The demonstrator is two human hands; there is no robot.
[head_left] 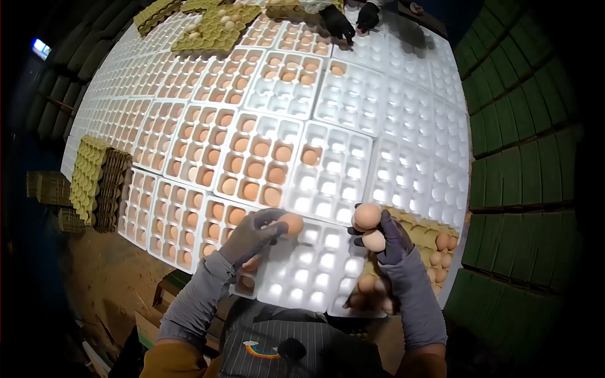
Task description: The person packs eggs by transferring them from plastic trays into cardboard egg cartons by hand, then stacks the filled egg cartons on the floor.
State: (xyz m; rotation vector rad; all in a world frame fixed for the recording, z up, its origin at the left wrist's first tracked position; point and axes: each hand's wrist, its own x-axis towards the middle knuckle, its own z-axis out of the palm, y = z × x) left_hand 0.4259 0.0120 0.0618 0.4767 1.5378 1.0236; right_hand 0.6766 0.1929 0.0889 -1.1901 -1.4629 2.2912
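In a grey glove, my left hand [255, 234] is closed on a brown egg [292, 223], held over the near white foam trays. My right hand [392, 236], also gloved, grips two eggs, an upper brown egg [367, 217] and a paler egg [374, 240] below it. Beneath and between my hands lies a white foam tray [299, 277] with bare round hollows. Beyond it, one foam tray [258, 157] is largely filled with brown eggs, and the foam tray [334, 170] to its right has one egg. Under my right forearm, more eggs sit on a yellowish pulp tray [409, 223].
Foam trays cover the table, many egg-filled on the left. Stacked pulp trays [94, 179] stand at the left edge; other pulp trays [211, 34] lie at the far side. A co-worker's dark-gloved hands [346, 22] are at the far edge. Green stacks [520, 183] line the right.
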